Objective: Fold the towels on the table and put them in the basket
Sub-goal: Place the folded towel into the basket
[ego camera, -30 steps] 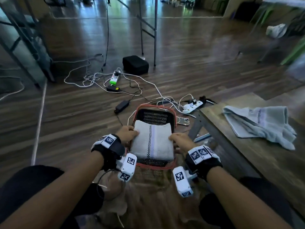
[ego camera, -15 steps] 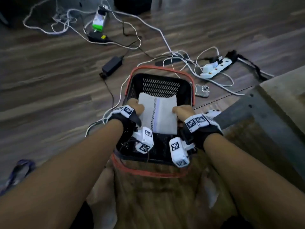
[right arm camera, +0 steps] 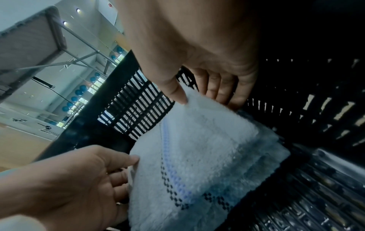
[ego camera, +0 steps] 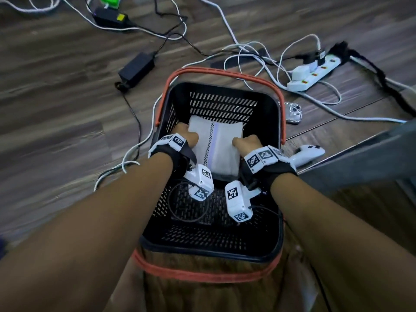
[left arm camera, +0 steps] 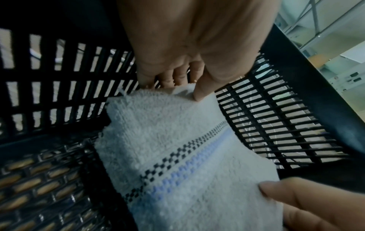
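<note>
A folded white towel [ego camera: 216, 147] with a dark checked line and a pale blue stripe hangs low inside the black slotted basket [ego camera: 225, 91] with red handles. My left hand [ego camera: 186, 137] pinches the towel's left edge, thumb on top and fingers underneath [left arm camera: 177, 87]. My right hand [ego camera: 246, 143] pinches the right edge the same way [right arm camera: 197, 96]. The towel [left arm camera: 177, 156] sits close to the basket's bottom and far wall; whether it touches the floor of the basket is unclear. In the right wrist view its stacked layers [right arm camera: 207, 156] show.
The basket stands on a wooden floor among white and black cables, a power brick [ego camera: 137, 68], a power strip [ego camera: 315, 73] and a small camera-like device [ego camera: 293, 113]. A table's grey edge [ego camera: 371, 158] rises at the right. A brown cloth [ego camera: 202, 289] lies below the basket.
Both hands have lowered the folded towel from above the basket's rim down into the basket. The head view has tilted down and closer; the table and its loose towel have left the view.
</note>
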`<state>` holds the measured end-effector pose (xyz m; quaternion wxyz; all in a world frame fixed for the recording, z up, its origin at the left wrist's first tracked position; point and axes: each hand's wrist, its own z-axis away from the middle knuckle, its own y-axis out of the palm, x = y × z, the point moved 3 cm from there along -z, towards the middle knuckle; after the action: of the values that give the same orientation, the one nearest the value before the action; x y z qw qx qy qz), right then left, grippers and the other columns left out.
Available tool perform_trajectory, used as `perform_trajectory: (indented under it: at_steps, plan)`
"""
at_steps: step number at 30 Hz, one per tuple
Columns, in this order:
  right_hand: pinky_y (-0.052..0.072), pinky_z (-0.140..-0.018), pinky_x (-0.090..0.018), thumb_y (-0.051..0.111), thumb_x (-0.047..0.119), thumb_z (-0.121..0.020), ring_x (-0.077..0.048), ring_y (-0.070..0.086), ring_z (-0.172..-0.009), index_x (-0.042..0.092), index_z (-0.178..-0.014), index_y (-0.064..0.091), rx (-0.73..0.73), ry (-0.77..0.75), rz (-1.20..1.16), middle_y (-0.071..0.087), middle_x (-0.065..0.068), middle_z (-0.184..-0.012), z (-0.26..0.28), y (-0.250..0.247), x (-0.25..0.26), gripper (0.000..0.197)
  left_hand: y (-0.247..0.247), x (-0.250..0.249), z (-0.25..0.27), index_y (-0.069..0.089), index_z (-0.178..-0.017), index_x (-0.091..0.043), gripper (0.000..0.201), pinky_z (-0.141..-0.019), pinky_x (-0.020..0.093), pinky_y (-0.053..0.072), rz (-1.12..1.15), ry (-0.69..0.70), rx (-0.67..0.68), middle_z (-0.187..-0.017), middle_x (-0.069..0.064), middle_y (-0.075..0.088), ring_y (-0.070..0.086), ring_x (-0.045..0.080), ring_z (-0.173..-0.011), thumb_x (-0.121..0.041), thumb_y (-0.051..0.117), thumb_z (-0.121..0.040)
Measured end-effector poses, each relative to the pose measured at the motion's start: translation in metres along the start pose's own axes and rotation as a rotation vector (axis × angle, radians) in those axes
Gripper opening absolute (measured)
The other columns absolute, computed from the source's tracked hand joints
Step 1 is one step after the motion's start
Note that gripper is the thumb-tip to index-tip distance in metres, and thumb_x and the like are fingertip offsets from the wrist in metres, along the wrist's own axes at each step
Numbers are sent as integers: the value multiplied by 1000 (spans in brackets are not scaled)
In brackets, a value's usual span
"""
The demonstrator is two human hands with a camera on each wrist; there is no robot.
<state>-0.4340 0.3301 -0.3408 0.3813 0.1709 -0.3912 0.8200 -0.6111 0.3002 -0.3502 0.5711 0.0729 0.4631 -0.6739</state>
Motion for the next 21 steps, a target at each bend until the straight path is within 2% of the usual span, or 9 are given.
perform_trajectory:
  at_steps: [2, 4, 6, 8, 11, 13, 15, 18, 21]
  plan:
    - [39, -66, -31, 50, 22, -83, -25, 51, -67, 8, -75, 46, 0, 11, -24, 50, -8, -73, -2, 2, -3, 17, 2, 3, -2, 53, -118, 2, 33, -76, 28, 39, 33, -21, 12, -106, 15, 57, 56, 31, -97, -6, 45, -87]
    - [41, -71, -32, 49, 21, -84, -23, 51, -68, 8, -79, 45, 3, 17, -60, 51, -7, -77, -4, 3, -5, 15, 3, 6, -3, 57, -106, 4, 26, -75, 29, 41, 61, -36, 19, -98, 16, 57, 57, 31, -92, -5, 44, -86]
    - [39, -67, -30, 49, 18, -83, -19, 48, -63, 6, -84, 47, -7, 23, -85, 49, -6, -75, -5, 1, -3, 12, 4, 7, -3, 60, -94, 1, 19, -76, 30, 44, 121, -54, 17, -92, 15, 57, 56, 28, -86, -3, 43, -84]
    - [34, -58, -28, 49, 13, -81, -18, 45, -58, 5, -81, 51, -33, 3, -101, 49, -6, -72, -5, 0, 4, 8, 4, 5, -3, 60, -90, -1, 19, -74, 28, 43, 206, -55, 1, -88, 14, 58, 56, 26, -84, -1, 43, -84]
    - [28, -51, -27, 49, 9, -79, -19, 39, -52, 8, -64, 44, -91, -21, -118, 42, -4, -60, -8, -5, 11, 16, 5, 3, -7, 63, -99, -3, 22, -73, 27, 43, 279, -34, -7, -91, 13, 60, 56, 25, -84, -3, 46, -85]
    - [26, -50, -27, 49, 8, -79, -19, 37, -50, 11, -58, 38, -108, -30, -111, 38, -3, -56, -13, -5, 11, 24, 7, 3, -8, 62, -92, -6, 18, -75, 30, 46, 280, -33, 2, -92, 14, 60, 57, 25, -85, -2, 46, -85]
    - [25, -50, -27, 47, 7, -79, -19, 35, -49, 12, -56, 35, -101, -49, -90, 35, -3, -56, -16, -2, 8, 26, 11, 8, -12, 61, -96, -4, 19, -78, 32, 48, 256, -49, -10, -95, 16, 62, 58, 27, -87, -2, 46, -85]
    - [21, -47, -26, 44, 6, -79, -17, 31, -47, 14, -57, 30, -101, -76, -68, 31, -2, -56, -22, 5, 1, 27, 16, 14, -15, 56, -94, -9, 12, -70, 27, 41, 172, -37, -41, -78, 5, 57, 53, 24, -81, -5, 49, -85]
    - [22, -46, -27, 43, 9, -81, -17, 34, -48, 14, -59, 31, -97, -71, -44, 33, -2, -58, -24, 7, -4, 25, 17, 16, -17, 58, -102, -8, 19, -73, 27, 40, 98, -21, -53, -89, 8, 58, 59, 29, -91, -8, 51, -85]
